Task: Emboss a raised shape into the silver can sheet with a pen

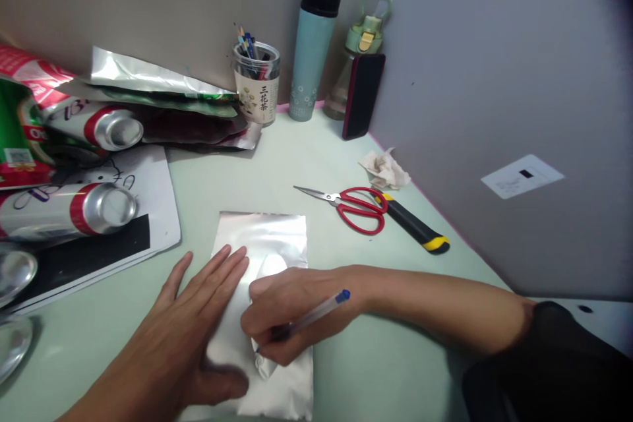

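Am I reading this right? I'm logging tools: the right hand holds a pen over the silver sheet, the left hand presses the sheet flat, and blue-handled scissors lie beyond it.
Not quite. In the head view the scissors have red handles, not blue. The rest stands: right hand holds the pen over the silver sheet, left hand pressing it.

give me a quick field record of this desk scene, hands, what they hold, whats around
left hand: left hand pressed flat on the silver foil sheet
right hand: right hand grips a pen with a blue cap, tip down on the sheet
sheet: lies flat on the pale green desk
right of sheet: red scissors, a black and yellow utility knife, a crumpled tissue
back wall: pencil cup, blue flask, green bottle, dark phone leaning upright
left: cans lying on their sides, foil scraps
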`<state>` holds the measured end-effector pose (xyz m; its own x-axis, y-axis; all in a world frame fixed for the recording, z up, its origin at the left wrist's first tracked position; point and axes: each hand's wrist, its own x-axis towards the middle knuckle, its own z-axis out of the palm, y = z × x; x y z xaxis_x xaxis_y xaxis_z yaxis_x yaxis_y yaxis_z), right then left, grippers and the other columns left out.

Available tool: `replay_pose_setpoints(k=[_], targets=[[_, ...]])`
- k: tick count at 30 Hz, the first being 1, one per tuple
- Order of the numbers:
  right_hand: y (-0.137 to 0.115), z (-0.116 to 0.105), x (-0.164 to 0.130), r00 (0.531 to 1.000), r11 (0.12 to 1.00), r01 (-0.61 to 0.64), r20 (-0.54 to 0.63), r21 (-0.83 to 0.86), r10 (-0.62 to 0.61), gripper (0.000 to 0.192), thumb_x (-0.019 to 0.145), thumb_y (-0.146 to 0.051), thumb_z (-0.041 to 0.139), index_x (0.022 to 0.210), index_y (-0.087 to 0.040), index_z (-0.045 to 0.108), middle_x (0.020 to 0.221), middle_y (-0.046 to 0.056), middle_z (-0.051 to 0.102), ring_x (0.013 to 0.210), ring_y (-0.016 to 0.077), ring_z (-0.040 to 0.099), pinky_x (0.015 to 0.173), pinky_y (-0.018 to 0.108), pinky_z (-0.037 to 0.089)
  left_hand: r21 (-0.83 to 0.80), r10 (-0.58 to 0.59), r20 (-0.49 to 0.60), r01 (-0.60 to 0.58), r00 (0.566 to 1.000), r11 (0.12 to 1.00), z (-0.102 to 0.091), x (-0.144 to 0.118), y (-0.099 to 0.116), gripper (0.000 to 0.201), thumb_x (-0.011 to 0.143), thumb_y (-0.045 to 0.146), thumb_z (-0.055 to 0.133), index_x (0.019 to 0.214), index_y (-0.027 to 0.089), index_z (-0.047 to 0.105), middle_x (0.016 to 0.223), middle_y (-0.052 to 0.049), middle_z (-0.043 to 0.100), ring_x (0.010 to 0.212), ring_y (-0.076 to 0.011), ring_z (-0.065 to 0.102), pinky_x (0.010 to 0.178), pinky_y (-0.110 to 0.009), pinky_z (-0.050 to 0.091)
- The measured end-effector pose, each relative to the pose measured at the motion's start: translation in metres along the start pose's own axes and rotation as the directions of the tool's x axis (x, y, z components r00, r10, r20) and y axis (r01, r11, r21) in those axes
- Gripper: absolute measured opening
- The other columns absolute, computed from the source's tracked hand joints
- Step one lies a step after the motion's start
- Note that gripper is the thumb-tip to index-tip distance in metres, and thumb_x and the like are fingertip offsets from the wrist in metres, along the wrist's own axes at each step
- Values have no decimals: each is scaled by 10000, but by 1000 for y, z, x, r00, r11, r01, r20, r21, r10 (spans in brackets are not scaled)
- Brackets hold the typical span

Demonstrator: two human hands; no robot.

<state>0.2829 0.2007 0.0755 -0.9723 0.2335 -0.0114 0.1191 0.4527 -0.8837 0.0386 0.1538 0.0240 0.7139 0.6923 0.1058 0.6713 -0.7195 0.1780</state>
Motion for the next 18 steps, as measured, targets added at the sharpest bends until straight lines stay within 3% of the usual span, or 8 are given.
replay_pose_setpoints(k=[18], targets=[[1, 1, 1, 1000, 1000, 12, 18, -21, -11, 318, 873, -115, 587, 729, -235, 330, 682, -49, 458, 800, 142, 440, 706, 240, 368, 17, 8, 1, -8, 1000, 1000, -3, 0, 1, 1294, 510, 476, 815, 1566, 159, 139, 1600, -138, 344, 1488, -310, 290, 1230, -431, -52]])
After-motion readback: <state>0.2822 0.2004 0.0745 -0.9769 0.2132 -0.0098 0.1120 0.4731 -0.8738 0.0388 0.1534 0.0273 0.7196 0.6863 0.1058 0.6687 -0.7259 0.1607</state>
